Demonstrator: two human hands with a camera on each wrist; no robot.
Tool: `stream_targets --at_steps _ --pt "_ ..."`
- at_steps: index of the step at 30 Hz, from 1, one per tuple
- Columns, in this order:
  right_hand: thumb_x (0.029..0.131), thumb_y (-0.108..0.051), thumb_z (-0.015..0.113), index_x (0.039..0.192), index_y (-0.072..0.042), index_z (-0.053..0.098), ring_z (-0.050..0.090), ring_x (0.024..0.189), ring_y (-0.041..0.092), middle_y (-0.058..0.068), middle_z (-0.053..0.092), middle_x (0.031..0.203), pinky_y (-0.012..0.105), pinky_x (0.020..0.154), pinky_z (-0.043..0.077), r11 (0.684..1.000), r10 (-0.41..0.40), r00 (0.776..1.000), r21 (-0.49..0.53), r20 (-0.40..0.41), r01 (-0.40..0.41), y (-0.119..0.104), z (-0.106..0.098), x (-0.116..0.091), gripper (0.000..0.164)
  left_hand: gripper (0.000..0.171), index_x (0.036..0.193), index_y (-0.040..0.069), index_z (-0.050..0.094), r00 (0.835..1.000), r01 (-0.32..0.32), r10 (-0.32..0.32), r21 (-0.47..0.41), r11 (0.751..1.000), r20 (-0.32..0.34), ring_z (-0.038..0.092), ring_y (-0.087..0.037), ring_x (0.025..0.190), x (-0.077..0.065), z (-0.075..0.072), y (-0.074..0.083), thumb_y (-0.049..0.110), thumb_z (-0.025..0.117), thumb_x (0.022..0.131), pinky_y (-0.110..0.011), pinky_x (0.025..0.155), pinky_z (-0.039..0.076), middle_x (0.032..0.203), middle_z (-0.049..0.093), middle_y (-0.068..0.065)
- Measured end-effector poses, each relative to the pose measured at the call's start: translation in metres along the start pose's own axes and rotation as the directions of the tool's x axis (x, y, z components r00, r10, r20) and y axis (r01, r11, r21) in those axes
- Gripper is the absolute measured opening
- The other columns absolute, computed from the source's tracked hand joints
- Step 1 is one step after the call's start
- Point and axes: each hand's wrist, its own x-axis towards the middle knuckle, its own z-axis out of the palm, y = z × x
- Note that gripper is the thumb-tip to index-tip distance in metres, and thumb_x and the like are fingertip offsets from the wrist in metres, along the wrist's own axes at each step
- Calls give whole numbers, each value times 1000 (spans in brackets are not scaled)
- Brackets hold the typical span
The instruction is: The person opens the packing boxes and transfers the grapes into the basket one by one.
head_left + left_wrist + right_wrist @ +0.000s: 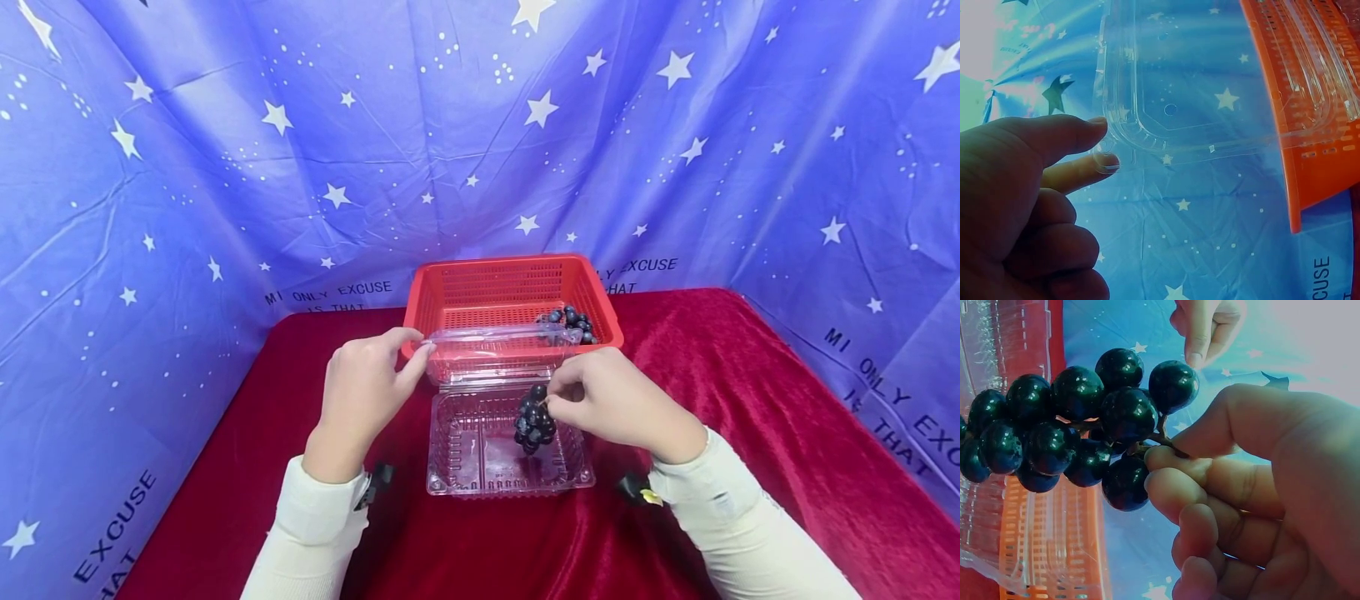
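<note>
A bunch of dark grapes [534, 423] hangs by its stem from my right hand [603, 400], over the bottom half of a clear plastic clamshell box [457, 487]. In the right wrist view the thumb and forefinger pinch the brown stem of the grapes [1079, 394]. My left hand [367, 383] pinches the left corner of the box's raised lid [495, 354]. Seen from the left wrist, thumb and forefinger sit on either side of that lid corner [1107, 147]. The lid stands up at the back of the box, hinged to it.
Behind the box stands a red plastic basket [487, 265] with perforated walls. More dark grapes [581, 321] lie in its right side, partly seen through the lid. Dark red velvet cloth [697, 367] covers the table, and a blue star-printed curtain [420, 150] surrounds it.
</note>
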Motion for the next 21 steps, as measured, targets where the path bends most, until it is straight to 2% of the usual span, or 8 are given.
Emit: stream_targets --at_steps 11,21 --pt "76 -22 69 74 -33 70 48 49 2 -23 59 67 21 46 42 999 47 999 9 -20 -47 5 -12 -3 11 20 91 18 71 1000 5 -6 -15 1000 -16 26 -10 40 0 1 0 37 67 85 -27 39 25 46 30 7" --pt "76 -21 69 73 -34 69 48 49 4 -21 57 62 22 46 41 997 76 995 -7 -66 -77 5 -25 -6 13 19 88 18 66 1000 16 -16 -23 1000 16 25 -10 39 -1 1 1 37 64 87 -26 38 22 44 30 7"
